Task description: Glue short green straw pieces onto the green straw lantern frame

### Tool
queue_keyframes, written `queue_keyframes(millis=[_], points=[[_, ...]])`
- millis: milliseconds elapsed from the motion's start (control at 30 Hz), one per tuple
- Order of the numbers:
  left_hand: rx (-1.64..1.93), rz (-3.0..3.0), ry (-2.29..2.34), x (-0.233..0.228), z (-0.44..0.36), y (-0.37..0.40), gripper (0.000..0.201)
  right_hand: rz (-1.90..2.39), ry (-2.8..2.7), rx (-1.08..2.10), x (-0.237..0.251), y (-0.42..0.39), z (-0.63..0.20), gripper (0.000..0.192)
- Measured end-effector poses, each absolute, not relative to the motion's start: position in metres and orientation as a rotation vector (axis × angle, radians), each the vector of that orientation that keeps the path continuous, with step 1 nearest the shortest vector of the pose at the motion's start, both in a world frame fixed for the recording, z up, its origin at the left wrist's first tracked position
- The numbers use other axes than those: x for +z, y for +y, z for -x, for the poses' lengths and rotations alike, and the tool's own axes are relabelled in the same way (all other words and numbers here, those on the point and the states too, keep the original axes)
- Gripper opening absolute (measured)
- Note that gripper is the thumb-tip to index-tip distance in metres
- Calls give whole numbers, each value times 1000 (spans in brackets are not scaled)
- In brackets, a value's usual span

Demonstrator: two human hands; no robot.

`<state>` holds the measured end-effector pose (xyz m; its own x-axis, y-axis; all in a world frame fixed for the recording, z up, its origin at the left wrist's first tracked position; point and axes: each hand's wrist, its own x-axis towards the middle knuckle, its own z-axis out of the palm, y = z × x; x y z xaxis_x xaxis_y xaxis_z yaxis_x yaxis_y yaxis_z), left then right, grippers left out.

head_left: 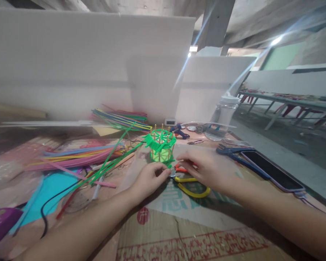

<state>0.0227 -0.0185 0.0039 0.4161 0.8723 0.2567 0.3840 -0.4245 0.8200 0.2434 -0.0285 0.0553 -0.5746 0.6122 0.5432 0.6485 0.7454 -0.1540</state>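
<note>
At the middle of the table stands a small round, basket-like piece [162,145], with green strips around upright wooden sticks. My left hand [152,177] is just in front of its base, thumb and forefinger closed together. A bit of green shows beside those fingertips, but what they hold is hidden. My right hand [203,166] is smeared by motion, its bent fingers at the orange handle of the cutting pliers [193,188]; whether they grip it is unclear. The yellow handle curves free below that hand, and the metal jaws point toward my left fingertips.
Coloured strips [81,156] and a cyan sheet [54,195] spread at the left, near a purple tool [2,224]. Behind are more strips [122,117], a blue glue gun [180,131] and a clear bottle [222,117]. Blue-handled pliers [241,161] and a phone [273,170] lie right.
</note>
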Motion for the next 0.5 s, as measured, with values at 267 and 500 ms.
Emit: queue_keyframes(millis=[267, 500], points=[[908, -2131, 1103, -4, -24, -20, 28, 644, -2523, -564, 69, 18, -200, 31], [901, -2107, 1066, 1, -23, -22, 34, 706, -2253, -231, 75, 6, -187, 32]])
